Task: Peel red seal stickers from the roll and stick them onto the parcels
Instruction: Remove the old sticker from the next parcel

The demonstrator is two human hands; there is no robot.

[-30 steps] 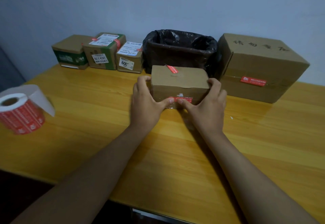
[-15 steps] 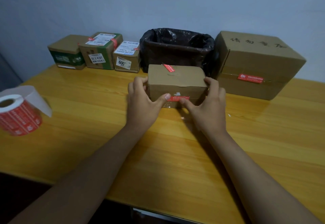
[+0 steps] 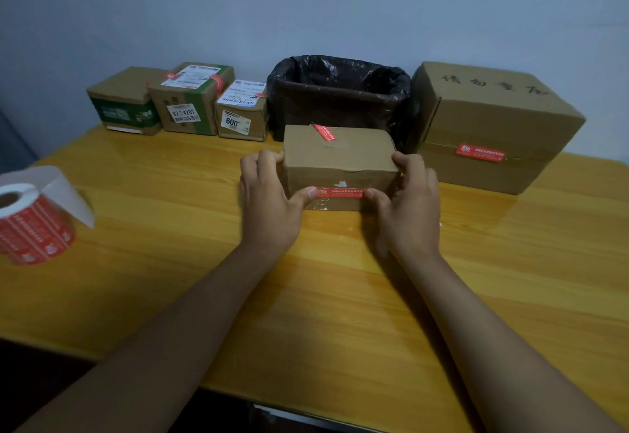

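- Wooden bench (image 3: 170,296), against a grey wall.
- Left hand (image 3: 269,208) and right hand (image 3: 408,214): gripping the ends of the brown parcel (image 3: 340,157), thumbs pressing the red seal sticker (image 3: 339,192) on its front.
- Sticker roll (image 3: 30,225): bench, far left.
- Bin (image 3: 340,95), other parcels: behind.

Both my hands (image 3: 272,208) (image 3: 408,208) sit at the ends of the box (image 3: 340,160). Behind them the bin (image 3: 340,92) blocks the way; right of my right hand stands the big carton (image 3: 493,126). Three parcels (image 3: 190,102) line the far left. The roll (image 3: 30,225) lies well left; bare table (image 3: 170,228) lies between.
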